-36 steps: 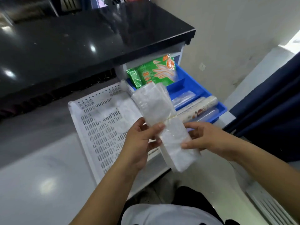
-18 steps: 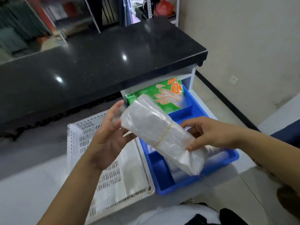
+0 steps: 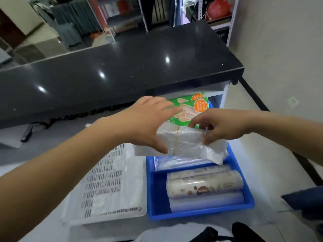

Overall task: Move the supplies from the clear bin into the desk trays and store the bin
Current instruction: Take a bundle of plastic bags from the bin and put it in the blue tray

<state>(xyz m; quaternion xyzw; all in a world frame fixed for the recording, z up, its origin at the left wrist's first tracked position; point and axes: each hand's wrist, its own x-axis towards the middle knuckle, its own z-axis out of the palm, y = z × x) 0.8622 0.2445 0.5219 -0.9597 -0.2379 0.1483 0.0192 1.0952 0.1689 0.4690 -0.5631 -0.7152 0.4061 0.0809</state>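
A banded bundle of clear plastic bags [image 3: 190, 145] hangs over the far part of the blue tray [image 3: 201, 213]. My right hand [image 3: 220, 126] pinches its upper right edge. My left hand [image 3: 148, 121] lies over its left end with fingers spread, thumb under the bundle. Behind the bundle, green glove packets [image 3: 192, 109] stand in the tray's far section. Rolls of wrap [image 3: 204, 186] and a flat bag pack [image 3: 174, 163] lie in the near sections. To the left sits a white perforated bin [image 3: 103, 187] with thin plastic bags inside.
A black glossy countertop [image 3: 122, 70] overhangs the desk just beyond the trays. A dark flat object [image 3: 27, 132] lies on the grey desk at far left. Shelving stands behind the counter. A beige wall and floor run along the right.
Both hands carried the bundle forward and to the right, from above the white bin to over the blue tray. The bundle turned from slanted to nearly level. My left hand shifted onto its top.
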